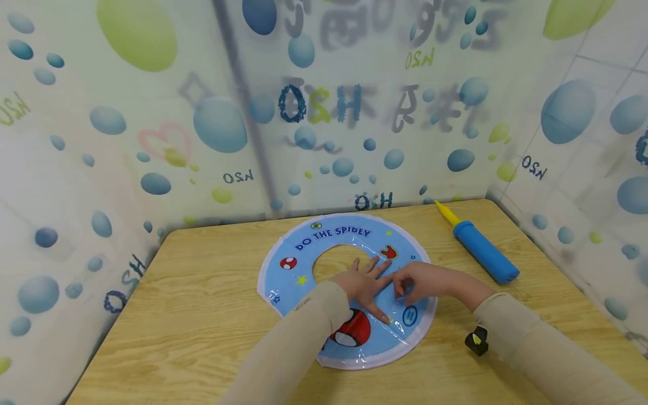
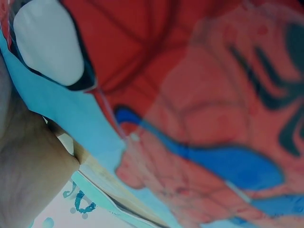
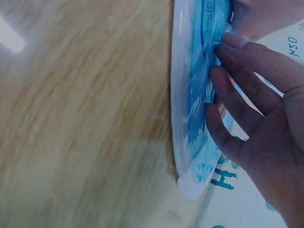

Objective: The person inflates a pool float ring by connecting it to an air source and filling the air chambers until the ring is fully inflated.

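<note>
A flat swim ring (image 1: 286, 281) lies on the table, light blue with white edges, "DO THE SPIDEY" lettering and a red masked figure. My left hand (image 1: 364, 287) rests on its right inner part, fingers spread. Close beside it, my right hand (image 1: 424, 279) has curled fingers over the ring's right side. In the right wrist view, thumb and forefinger of the right hand (image 3: 270, 109) pinch at a small clear valve (image 3: 229, 27), partly hidden by the fingertips. The left wrist view is filled by the ring's red and blue print (image 2: 142, 47).
A blue hand pump (image 1: 483, 250) with a yellow nozzle lies at the table's back right, beyond the right hand. The wooden table (image 1: 202, 304) meets patterned curtains (image 1: 324, 146) at the back and sides. A small black device (image 1: 477, 340) sits at the right wrist.
</note>
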Tool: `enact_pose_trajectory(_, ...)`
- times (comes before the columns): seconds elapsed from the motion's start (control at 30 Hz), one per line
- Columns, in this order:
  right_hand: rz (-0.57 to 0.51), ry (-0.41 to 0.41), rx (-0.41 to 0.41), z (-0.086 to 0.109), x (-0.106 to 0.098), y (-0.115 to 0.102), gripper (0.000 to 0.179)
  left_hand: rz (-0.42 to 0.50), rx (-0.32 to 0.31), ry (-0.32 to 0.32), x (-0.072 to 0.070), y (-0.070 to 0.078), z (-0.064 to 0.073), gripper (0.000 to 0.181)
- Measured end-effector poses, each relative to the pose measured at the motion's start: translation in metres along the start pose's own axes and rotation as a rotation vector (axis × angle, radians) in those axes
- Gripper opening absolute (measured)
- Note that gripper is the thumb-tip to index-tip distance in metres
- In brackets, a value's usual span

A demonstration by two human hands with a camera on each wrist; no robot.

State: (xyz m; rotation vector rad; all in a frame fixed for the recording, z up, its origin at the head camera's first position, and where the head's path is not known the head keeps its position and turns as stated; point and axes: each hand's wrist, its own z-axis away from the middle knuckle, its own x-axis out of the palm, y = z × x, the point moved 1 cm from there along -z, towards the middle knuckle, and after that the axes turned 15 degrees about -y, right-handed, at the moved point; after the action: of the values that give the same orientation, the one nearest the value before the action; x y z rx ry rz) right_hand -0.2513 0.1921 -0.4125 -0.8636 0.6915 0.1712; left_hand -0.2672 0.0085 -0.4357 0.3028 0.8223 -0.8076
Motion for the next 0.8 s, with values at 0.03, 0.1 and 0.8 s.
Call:
enact_pose_trajectory(0.03,0.000,0.003,-0.002,0.000,0.000,0.001,0.017,0.000,-0.001,-0.002,0.000,0.000,0.000,0.109)
enact_pose_trajectory(0.1,-0.001,0.008,-0.009,0.000,0.000,0.003,0.018,0.000,-0.003,-0.004,0.000,0.000,0.001,0.109)
enact_pose_trajectory(0.8,0.063,0.052,-0.040,0.015,0.012,0.010,0.016,0.010,-0.005,-0.007,0.000,0.001,0.000,0.111)
